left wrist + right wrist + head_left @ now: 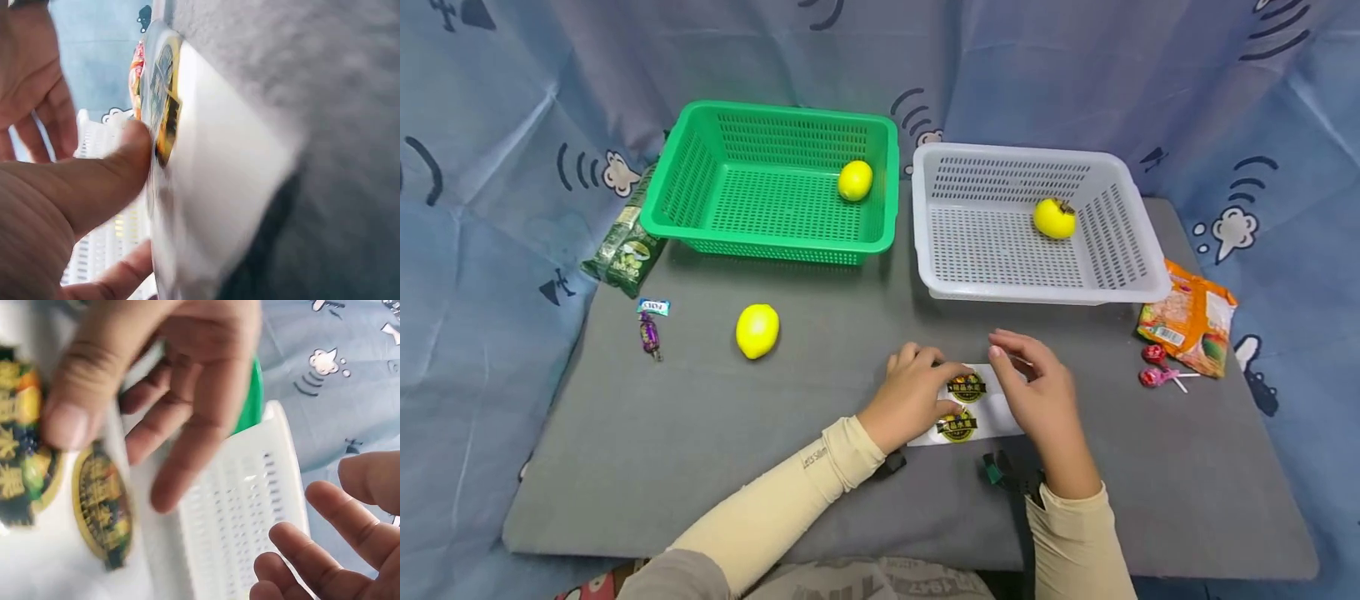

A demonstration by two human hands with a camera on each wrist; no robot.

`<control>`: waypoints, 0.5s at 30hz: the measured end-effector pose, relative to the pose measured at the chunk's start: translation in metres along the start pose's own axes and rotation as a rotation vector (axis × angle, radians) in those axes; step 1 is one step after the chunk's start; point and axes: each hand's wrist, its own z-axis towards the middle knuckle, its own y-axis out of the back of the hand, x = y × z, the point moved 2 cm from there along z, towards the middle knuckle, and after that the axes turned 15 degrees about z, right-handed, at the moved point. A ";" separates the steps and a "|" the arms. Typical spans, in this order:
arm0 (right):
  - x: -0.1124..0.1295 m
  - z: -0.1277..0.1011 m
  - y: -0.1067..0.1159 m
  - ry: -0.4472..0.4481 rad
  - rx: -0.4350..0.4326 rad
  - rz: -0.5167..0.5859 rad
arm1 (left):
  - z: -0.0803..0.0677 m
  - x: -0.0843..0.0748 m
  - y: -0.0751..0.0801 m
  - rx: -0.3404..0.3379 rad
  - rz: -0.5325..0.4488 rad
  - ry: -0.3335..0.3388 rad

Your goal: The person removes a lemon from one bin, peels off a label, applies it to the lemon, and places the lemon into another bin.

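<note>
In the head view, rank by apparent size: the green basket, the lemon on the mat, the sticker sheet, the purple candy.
1. green basket
2. sticker sheet, partly hidden by both hands
3. lemon on the mat
4. purple candy

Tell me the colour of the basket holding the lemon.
Green basket, clearest in the head view.
</note>
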 end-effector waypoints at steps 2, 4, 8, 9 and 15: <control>-0.006 -0.005 0.002 -0.030 -0.010 -0.006 | 0.004 0.000 -0.002 0.009 -0.019 -0.012; -0.011 -0.008 0.004 -0.045 -0.018 -0.024 | 0.005 0.001 -0.002 0.024 -0.070 -0.013; -0.017 -0.012 0.006 -0.034 -0.046 -0.061 | 0.005 0.007 0.000 0.086 -0.224 0.018; -0.017 -0.013 0.006 -0.025 -0.053 -0.068 | 0.005 0.008 0.001 0.107 -0.264 0.034; -0.012 -0.015 0.001 0.028 -0.064 -0.064 | 0.003 0.019 0.004 0.147 -0.481 0.132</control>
